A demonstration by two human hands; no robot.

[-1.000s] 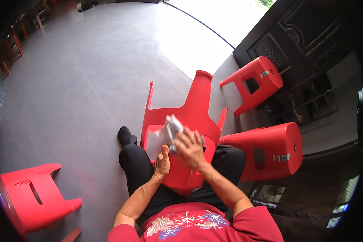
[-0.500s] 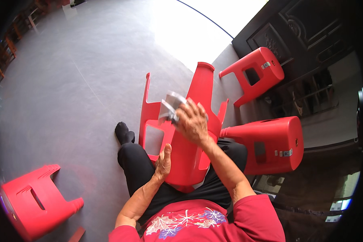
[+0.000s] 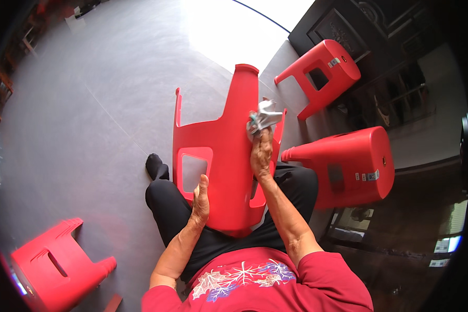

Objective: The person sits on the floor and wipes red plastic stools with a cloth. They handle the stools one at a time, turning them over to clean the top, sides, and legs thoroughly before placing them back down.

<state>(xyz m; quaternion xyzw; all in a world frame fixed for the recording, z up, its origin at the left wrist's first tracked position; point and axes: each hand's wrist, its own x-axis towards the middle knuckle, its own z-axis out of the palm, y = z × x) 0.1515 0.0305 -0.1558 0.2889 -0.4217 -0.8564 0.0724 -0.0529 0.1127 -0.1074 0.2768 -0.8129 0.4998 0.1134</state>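
A red plastic stool lies tipped across my lap, legs pointing away from me and its seat end near my body. My left hand grips its left side, next to the opening there; the thumb points up and the other fingers are mostly hidden. Over the right part of the stool, my right hand is closed around a silvery-grey object with bent, shiny edges and a small teal spot. Motion blurs that object, and its kind is unclear.
Two more red stools, one far right and one nearer, lie on their sides by a dark carved panel. Stacked red stools lie at the lower left. Grey floor spreads left and ahead.
My right hand has swung right and away from me with the silvery object, from the stool's middle toward its right edge. The left hand keeps its place on the stool; the view has shifted slightly.
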